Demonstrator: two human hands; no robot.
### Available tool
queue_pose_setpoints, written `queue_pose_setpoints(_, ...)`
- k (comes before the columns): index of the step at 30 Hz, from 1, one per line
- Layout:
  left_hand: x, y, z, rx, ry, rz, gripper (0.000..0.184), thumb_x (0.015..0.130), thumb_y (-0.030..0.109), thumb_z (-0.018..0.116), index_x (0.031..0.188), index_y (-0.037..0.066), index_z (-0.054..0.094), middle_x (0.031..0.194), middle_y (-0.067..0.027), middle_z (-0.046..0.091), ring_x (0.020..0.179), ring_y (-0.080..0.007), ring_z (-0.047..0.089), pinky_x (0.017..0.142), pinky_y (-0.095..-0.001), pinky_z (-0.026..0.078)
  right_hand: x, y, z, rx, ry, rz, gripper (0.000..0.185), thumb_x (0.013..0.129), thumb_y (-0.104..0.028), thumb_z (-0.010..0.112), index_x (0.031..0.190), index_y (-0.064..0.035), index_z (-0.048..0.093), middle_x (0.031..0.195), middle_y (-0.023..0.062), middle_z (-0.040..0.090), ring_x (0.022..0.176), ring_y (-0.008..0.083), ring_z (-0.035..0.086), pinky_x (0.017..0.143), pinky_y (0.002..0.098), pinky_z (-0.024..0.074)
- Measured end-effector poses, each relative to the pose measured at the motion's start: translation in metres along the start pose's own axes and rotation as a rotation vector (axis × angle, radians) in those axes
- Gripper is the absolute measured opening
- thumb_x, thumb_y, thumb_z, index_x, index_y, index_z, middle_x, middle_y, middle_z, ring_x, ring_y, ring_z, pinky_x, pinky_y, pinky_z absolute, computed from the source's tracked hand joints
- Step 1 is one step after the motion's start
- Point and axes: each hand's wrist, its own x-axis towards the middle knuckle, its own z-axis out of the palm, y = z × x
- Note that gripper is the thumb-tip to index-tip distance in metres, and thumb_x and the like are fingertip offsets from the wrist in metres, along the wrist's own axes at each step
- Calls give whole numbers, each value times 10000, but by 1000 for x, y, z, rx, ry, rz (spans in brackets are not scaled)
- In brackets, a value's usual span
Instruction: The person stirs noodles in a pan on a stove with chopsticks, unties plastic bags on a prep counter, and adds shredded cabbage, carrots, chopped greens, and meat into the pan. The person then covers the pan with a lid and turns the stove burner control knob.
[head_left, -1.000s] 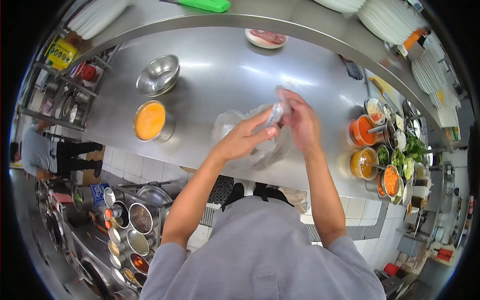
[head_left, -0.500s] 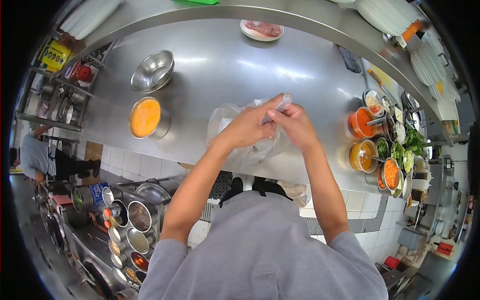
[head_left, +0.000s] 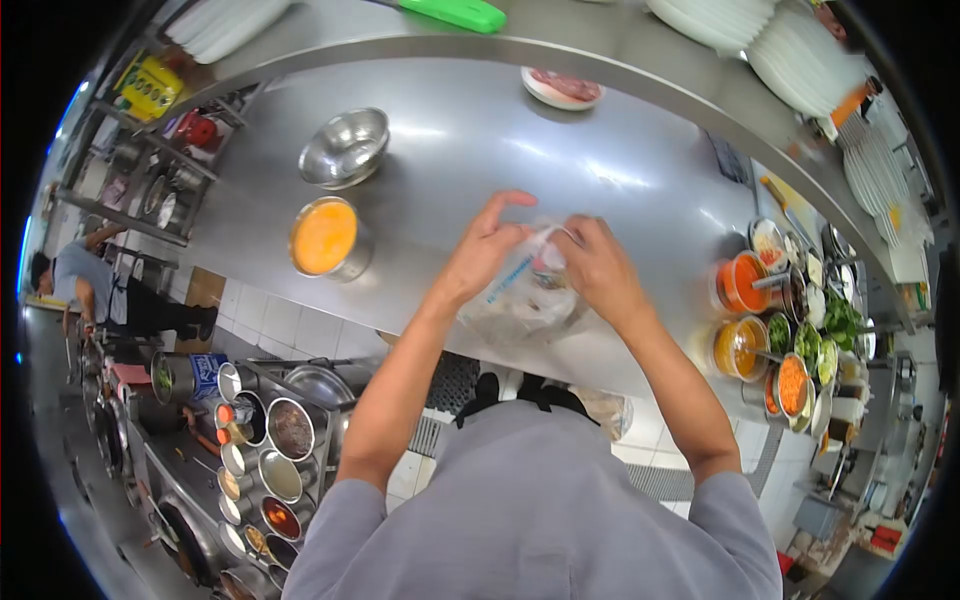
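A clear plastic bag [head_left: 515, 305] with blue print lies at the near edge of the steel table [head_left: 450, 130], its mouth raised between my hands. My left hand [head_left: 490, 250] is at the bag's left side, thumb against the plastic and index finger stretched away from it. The fingers of my right hand [head_left: 595, 260] are pinched on the bag's right rim. Something small and pale shows through the plastic; I cannot make out what it is.
To the left are a metal bowl [head_left: 345, 148] and a pot of orange liquid [head_left: 325, 238]. A plate of raw meat [head_left: 563, 88] sits at the back. Sauce tubs [head_left: 740, 347] and cut vegetables [head_left: 790, 385] stand right. A co-worker [head_left: 105, 290] is at far left.
My hands have moved apart from their close grip on the bunched plastic, and the bag's upper part is now spread between them. The camera view has shifted slightly.
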Motion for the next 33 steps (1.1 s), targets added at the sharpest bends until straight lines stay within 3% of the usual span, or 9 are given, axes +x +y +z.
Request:
queue_pose_setpoints(11, 3, 27, 2, 535, -22, -153, 245, 934, 282, 585, 877, 76, 703, 1158, -6, 589, 1031, -150, 517, 881, -333, 397, 15, 4, 0, -145, 236, -226, 285, 689, -2, 640, 948, -113, 682, 1095, 77, 579, 926, 275, 549, 832, 397, 438)
queue_pose_setpoints(13, -1, 26, 9, 1132, 246, 642, 200, 886, 258, 625, 801, 88, 688, 1010, -36, 590, 930, -204, 527, 841, -390, 359, 2, 5, -2, -62, 287, -120, 235, 701, -31, 656, 919, -109, 697, 1025, 66, 583, 913, 258, 537, 852, 401, 385)
queue_pose_setpoints(17, -6, 4, 11, 1134, 340, 713, 185, 835, 250, 656, 748, 87, 673, 925, -38, 558, 880, -246, 508, 819, -411, 336, -35, 4, -1, -138, 288, 108, 148, 723, -101, 686, 869, -113, 700, 895, 46, 579, 849, 233, 536, 806, 376, 365)
queue_pose_setpoints(23, -19, -55, -34, 1101, 420, 411, 181, 859, 203, 629, 753, 62, 667, 949, -47, 553, 914, -231, 517, 850, -392, 350, -101, 23, 33, -177, 341, 542, 62, 818, -127, 651, 824, -70, 674, 766, 46, 549, 757, 245, 533, 750, 370, 341)
queue_pose_setpoints(25, -14, -42, -26, 512, 371, 412, 202, 909, 224, 587, 794, 68, 645, 904, -44, 569, 917, -188, 519, 799, -333, 393, -91, 15, 35, -167, 410, 620, 134, 880, -170, 627, 868, -42, 662, 753, 49, 547, 773, 215, 554, 746, 340, 355)
queue_pose_setpoints(26, -11, -34, -13, 508, 344, 399, 202, 909, 224, 587, 794, 68, 645, 904, -44, 569, 917, -188, 519, 799, -333, 393, -77, 6, 35, 143, 555, 675, 176, 911, -208, 601, 882, -43, 655, 745, 43, 546, 782, 191, 563, 730, 321, 366)
queue_pose_setpoints(28, -1, -14, 16, -241, -2, 91, 215, 956, 256, 538, 847, 77, 587, 794, -25, 552, 856, -141, 529, 717, -273, 423, -43, -2, 35, 688, 717, 765, 256, 960, -274, 547, 865, -47, 620, 732, 34, 536, 804, 149, 567, 684, 282, 379)
queue_pose_setpoints(31, 7, 8, 42, -266, 95, -151, 184, 971, 242, 511, 852, 102, 514, 661, 9, 464, 660, -108, 474, 592, -258, 398, -2, -19, 24, 1505, 791, 738, 298, 1002, -278, 468, 766, -97, 474, 696, 11, 499, 683, 122, 499, 597, 261, 382)
queue_pose_setpoints(33, 6, 18, 32, -268, 50, -151, 213, 974, 233, 507, 807, 105, 478, 636, 19, 412, 594, -103, 410, 560, -261, 368, -15, -12, 21, 1585, 692, 785, 301, 1002, -285, 468, 764, -102, 458, 661, 1, 470, 613, 108, 448, 553, 263, 359)
